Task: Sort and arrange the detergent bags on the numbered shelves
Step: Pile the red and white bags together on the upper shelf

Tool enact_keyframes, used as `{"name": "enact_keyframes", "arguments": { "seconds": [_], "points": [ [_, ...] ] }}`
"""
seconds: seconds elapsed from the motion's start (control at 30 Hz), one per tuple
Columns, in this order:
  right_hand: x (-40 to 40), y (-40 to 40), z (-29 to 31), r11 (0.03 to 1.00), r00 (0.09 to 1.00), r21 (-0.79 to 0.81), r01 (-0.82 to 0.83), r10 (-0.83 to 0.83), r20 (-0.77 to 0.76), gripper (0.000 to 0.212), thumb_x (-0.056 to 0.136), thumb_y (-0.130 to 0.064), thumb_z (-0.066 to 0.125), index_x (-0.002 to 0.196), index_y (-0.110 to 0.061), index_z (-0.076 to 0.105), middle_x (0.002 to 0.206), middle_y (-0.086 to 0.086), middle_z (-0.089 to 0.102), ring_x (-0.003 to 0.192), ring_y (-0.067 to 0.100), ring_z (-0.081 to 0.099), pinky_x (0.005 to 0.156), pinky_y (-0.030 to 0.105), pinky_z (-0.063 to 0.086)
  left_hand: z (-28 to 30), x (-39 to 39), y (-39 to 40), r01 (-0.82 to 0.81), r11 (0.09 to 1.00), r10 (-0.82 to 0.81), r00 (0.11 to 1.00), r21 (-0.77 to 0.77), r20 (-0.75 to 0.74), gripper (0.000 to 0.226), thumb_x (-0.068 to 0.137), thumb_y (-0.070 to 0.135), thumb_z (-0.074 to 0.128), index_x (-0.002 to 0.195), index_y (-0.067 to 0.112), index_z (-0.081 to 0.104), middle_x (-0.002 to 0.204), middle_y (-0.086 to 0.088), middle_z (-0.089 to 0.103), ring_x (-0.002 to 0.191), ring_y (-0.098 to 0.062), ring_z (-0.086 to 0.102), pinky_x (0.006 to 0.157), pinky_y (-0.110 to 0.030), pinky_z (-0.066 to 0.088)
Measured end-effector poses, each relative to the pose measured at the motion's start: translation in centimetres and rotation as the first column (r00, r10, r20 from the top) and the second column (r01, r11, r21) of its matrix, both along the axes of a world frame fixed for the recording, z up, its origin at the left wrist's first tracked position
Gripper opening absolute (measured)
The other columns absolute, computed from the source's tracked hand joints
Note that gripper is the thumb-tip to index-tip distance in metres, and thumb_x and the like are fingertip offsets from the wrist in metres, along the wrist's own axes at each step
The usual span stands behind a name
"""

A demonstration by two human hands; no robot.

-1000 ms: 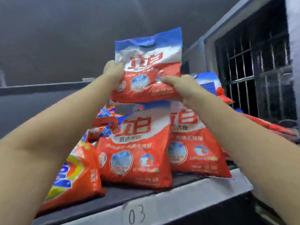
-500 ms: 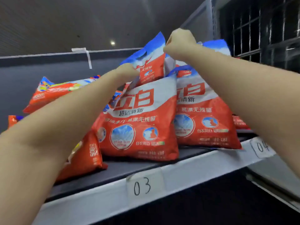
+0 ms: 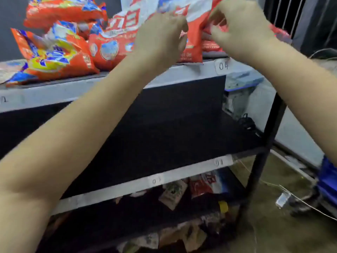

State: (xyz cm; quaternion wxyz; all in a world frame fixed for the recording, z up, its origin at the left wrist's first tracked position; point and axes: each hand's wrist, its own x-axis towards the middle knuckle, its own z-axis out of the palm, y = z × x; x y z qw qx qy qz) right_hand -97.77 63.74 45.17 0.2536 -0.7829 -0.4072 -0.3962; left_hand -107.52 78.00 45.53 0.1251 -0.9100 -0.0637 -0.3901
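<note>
Several red-and-white detergent bags stand on the top shelf point(image 3: 54, 92); one point(image 3: 113, 48) is left of my hands, another point(image 3: 194, 35) shows between them. An orange bag with yellow and blue print point(image 3: 54, 57) lies further left, with a similar bag point(image 3: 62, 11) above it. My left hand point(image 3: 160, 37) and my right hand point(image 3: 240, 28) are raised in front of the red-and-white bags, fingers curled. Motion blur hides whether either hand grips a bag. A "04" label point(image 3: 223, 66) sits on the shelf edge below my right hand.
The dark middle shelf has a grey labelled front edge point(image 3: 182, 174). Loose packets point(image 3: 173, 194) lie below it. A black upright post point(image 3: 269, 128) marks the rack's right corner. A blue crate point(image 3: 328, 179) and cables on the floor are to the right.
The view has dropped from the top shelf to the whole rack. The bag I lifted a second ago went in behind the front row, and both hands have drawn back in front of it.
</note>
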Motion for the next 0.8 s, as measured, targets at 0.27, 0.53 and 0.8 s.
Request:
{"name": "enact_keyframes", "arguments": {
  "seconds": [0.27, 0.53, 0.8],
  "points": [
    [-3.9, -10.6, -17.9, 0.986, 0.95, -0.163, -0.028, -0.025, -0.311, 0.028, 0.092, -0.017, 0.052, 0.117, -0.006, 0.058, 0.114, 0.013, 0.058, 0.111, 0.031, 0.051, 0.092, 0.035, 0.038, -18.3, -3.5, -8.4, 0.181, 0.951, -0.227, 0.959, -0.249, -0.17, 0.03, 0.097, 0.029, 0.043, 0.12, 0.018, 0.059, 0.118, 0.0, 0.062, 0.107, -0.024, 0.055, 0.087, -0.041, 0.046],
    [-1.9, -14.8, -36.4, 0.923, 0.654, -0.384, -0.026, -0.274, -0.705, 0.029, 0.095, -0.024, 0.049, 0.123, -0.018, 0.054, 0.117, -0.001, 0.056, 0.112, 0.017, 0.052, 0.09, 0.028, 0.041, -38.1, -0.3, -9.7, 0.002, 0.905, -0.275, 0.767, -0.426, -0.58, 0.03, 0.098, 0.033, 0.039, 0.118, 0.023, 0.059, 0.116, 0.005, 0.062, 0.107, -0.016, 0.055, 0.086, -0.034, 0.047],
    [4.6, -7.8, -54.8, 0.913, 0.261, -0.387, -0.126, -0.346, -0.901, 0.033, 0.095, -0.023, 0.049, 0.124, -0.01, 0.049, 0.128, 0.008, 0.043, 0.109, 0.028, 0.054, 0.09, 0.031, 0.042, -53.3, 9.9, -2.9, -0.425, 0.751, -0.207, 0.576, -0.505, -0.791, 0.03, 0.099, 0.028, 0.038, 0.122, 0.019, 0.055, 0.121, -0.003, 0.058, 0.108, -0.023, 0.056, 0.084, -0.03, 0.047]
  ]
}}
